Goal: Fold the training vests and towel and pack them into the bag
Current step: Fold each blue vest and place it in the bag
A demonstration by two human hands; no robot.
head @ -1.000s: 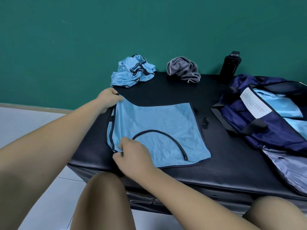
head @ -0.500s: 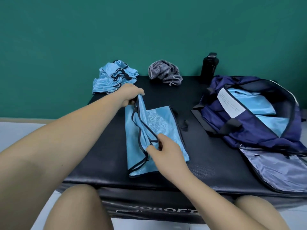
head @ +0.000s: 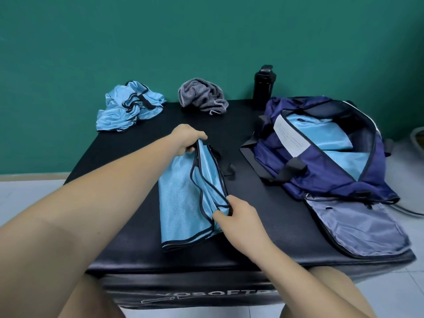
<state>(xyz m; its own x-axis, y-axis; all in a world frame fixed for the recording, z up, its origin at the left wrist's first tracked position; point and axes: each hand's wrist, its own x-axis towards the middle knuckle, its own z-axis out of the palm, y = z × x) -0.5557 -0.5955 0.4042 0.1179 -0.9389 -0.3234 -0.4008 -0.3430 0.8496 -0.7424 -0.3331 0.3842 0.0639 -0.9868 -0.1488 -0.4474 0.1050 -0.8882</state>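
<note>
A light blue training vest (head: 181, 203) with dark trim lies folded lengthwise in the middle of the black mat (head: 128, 244). My left hand (head: 187, 137) grips its far end. My right hand (head: 238, 214) pinches its near right edge, where the trim bunches. A crumpled blue vest (head: 126, 106) sits at the mat's far left. The grey striped towel (head: 202, 95) lies bunched beside it. The navy bag (head: 332, 177) stands open at the right, with blue fabric (head: 321, 134) showing inside.
A black bottle (head: 263, 86) stands at the back against the green wall. The bag's grey-lined flap (head: 358, 228) hangs open toward the mat's front right corner. A loose black strap (head: 229, 171) lies between the vest and the bag. My knees are below the mat's front edge.
The flat vest has been folded over from left to right into a narrow strip. Both hands moved right with its edges, and the view shifted toward the bag.
</note>
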